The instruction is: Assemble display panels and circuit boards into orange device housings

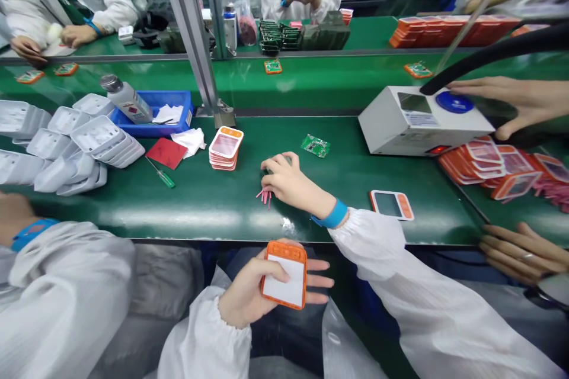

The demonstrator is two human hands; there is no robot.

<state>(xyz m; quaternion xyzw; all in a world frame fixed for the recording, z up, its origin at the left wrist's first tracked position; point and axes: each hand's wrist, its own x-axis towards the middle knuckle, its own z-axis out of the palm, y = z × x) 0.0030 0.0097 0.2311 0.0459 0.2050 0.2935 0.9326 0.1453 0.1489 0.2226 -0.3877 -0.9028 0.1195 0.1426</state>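
Observation:
My left hand holds an orange-framed casing with a white panel face up. Its thumb presses on the panel while the other fingers stretch out beneath, in front of the bench edge. Above the green bench, my right hand has its fingers curled down beside thin pink strips, which stick out under the thumb. What its fingertips pinch, if anything, is hidden. A green circuit board lies beyond that hand. To the left stands a stack of white-and-orange frames. A similar windowed casing lies near my right forearm.
White shells are piled at left, near a blue tray with a bottle. A green screwdriver lies by a red square. At right, a co-worker's hand touches a white box. A metal post rises behind.

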